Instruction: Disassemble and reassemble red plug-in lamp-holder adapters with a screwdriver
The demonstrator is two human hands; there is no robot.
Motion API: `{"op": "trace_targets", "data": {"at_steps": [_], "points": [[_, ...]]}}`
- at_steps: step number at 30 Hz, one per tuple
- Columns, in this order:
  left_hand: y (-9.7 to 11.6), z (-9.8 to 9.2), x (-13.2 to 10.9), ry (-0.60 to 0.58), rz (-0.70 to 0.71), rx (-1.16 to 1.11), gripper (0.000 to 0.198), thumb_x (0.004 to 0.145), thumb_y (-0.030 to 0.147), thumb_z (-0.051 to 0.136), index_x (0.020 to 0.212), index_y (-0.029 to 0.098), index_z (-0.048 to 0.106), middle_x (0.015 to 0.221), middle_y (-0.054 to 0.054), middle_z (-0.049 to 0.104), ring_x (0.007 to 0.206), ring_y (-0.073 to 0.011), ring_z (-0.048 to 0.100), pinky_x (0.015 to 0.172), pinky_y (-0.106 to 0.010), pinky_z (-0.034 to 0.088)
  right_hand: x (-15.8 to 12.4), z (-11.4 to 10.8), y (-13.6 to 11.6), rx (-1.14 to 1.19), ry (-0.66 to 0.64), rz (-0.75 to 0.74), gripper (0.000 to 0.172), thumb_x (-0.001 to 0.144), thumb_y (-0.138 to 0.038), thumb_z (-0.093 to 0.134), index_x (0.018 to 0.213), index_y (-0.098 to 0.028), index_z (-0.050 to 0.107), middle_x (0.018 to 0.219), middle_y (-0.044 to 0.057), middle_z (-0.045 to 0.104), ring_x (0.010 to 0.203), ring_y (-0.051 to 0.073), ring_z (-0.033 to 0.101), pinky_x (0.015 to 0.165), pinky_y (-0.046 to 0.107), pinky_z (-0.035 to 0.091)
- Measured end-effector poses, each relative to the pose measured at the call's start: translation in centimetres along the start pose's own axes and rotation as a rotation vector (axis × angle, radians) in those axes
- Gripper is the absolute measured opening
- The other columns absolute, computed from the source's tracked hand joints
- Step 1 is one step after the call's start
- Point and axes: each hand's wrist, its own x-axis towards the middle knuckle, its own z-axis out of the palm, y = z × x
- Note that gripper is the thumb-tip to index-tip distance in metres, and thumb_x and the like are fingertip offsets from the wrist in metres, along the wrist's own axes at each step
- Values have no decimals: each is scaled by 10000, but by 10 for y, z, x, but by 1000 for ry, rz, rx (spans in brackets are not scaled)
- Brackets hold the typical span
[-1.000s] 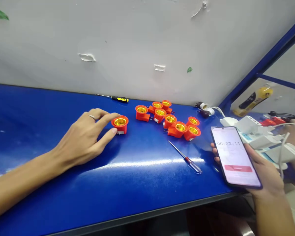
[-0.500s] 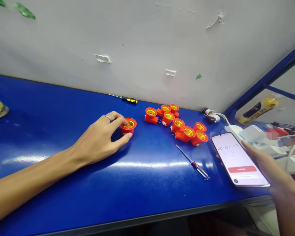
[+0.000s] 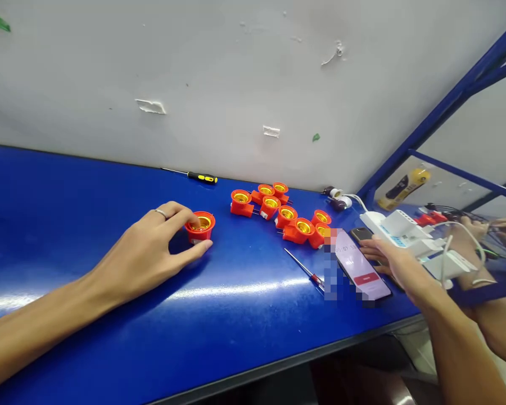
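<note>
Tabletop (image 3: pixel 67 185), glossy blue, lies under both our hands. Our left hand (image 3: pixel 147 256) rests on it, forefinger and thumb pinching one orange lamp socket (image 3: pixel 200 226). The forefinger tip sits on its brass-lined mouth and the thumb presses its near side, so the socket stands upright on the table between them. Our right hand (image 3: pixel 398 264) lies low, fingers stretched out close together and touching the edge of the phone (image 3: pixel 362 267); we cannot tell whether they grip it. Just beyond those fingers sits a white power strip (image 3: pixel 409 236). The phone lies face up, screen lit. Between the two sets of fingertips, and farther from us, a cluster of orange sockets (image 3: pixel 289 212) is bunched together. A thin screwdriver (image 3: pixel 303 267) lies on the near side of the cluster, close to the phone. A yellow-handled screwdriver (image 3: pixel 198 178) lies well beyond the left fingertips, near the wall.
</note>
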Motion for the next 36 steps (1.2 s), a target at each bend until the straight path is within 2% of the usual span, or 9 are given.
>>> {"op": "trace_targets", "data": {"at_steps": [4, 7, 10, 13, 19, 24, 27, 33, 36], "points": [[0, 2, 0, 10, 13, -5, 344, 867, 579, 589, 1042, 284, 612, 1124, -22, 625, 908, -245, 642, 753, -366, 514, -9, 4, 5, -74, 50, -36, 536, 909, -593, 431, 1164, -165, 628, 1203, 155, 674, 1116, 289, 645, 997, 453, 502], [3, 0, 1, 9, 44, -35, 358, 867, 590, 596, 1033, 274, 617, 1103, -27, 639, 898, -229, 648, 750, -348, 514, -33, 16, 4, -185, 200, -148, 535, 906, -602, 429, 1175, -181, 620, 1245, 141, 637, 1184, 318, 580, 1092, 529, 387], [9, -2, 1, -13, 58, -114, 337, 860, 572, 615, 1010, 270, 622, 1047, -17, 677, 879, -223, 666, 749, -341, 521, -65, 42, 2, -372, 256, -581, 449, 915, -552, 497, 1195, -222, 616, 1277, 105, 589, 1220, 298, 523, 1093, 502, 380], [17, -4, -2, -73, 38, -211, 391, 846, 543, 641, 1127, 278, 581, 1057, -13, 712, 915, -228, 695, 772, -335, 553, -83, 70, 2, -515, 68, -766, 321, 955, -442, 536, 1205, -250, 595, 1263, 80, 565, 1171, 255, 540, 1016, 443, 447], [18, -1, -3, -90, 62, -288, 467, 920, 371, 563, 1357, 291, 417, 1239, -44, 676, 1122, -232, 662, 996, -392, 529, -79, 89, 11, -337, -3, -774, 132, 1000, -331, 485, 1005, -247, 587, 1080, 39, 601, 1019, 193, 580, 896, 346, 475], [9, -1, 14, 38, 47, 1, 471, 913, 247, 512, 1373, 205, 416, 1312, -122, 587, 1198, -263, 600, 1037, -459, 486, -81, 87, 19, -266, 11, -720, 171, 997, -390, 488, 1073, -262, 572, 1009, 18, 649, 894, 187, 633, 786, 308, 489], [21, -4, 26, 131, 32, 230, 478, 903, 164, 451, 1380, 144, 433, 1357, -192, 525, 1270, -321, 519, 1042, -520, 440, -85, 88, 20, -246, 7, -695, 184, 987, -411, 492, 1061, -268, 581, 1010, 18, 661, 881, 198, 637, 768, 313, 495], [59, 14, 78, 47, 164, 344, 394, 858, 228, 517, 1225, 107, 598, 1258, -203, 591, 1180, -358, 541, 1023, -530, 391, -92, 86, 10, -166, 28, -746, 131, 966, -374, 541, 998, -267, 610, 959, 12, 675, 848, 195, 647, 753, 312, 504], [64, 23, 106, -62, 199, 320, 301, 814, 278, 610, 1051, 109, 683, 968, -166, 686, 939, -335, 637, 860, -479, 483, -97, 81, 10, -29, 173, -806, 101, 925, -358, 617, 910, -264, 648, 879, 22, 684, 800, 202, 652, 758, 326, 511]]}}
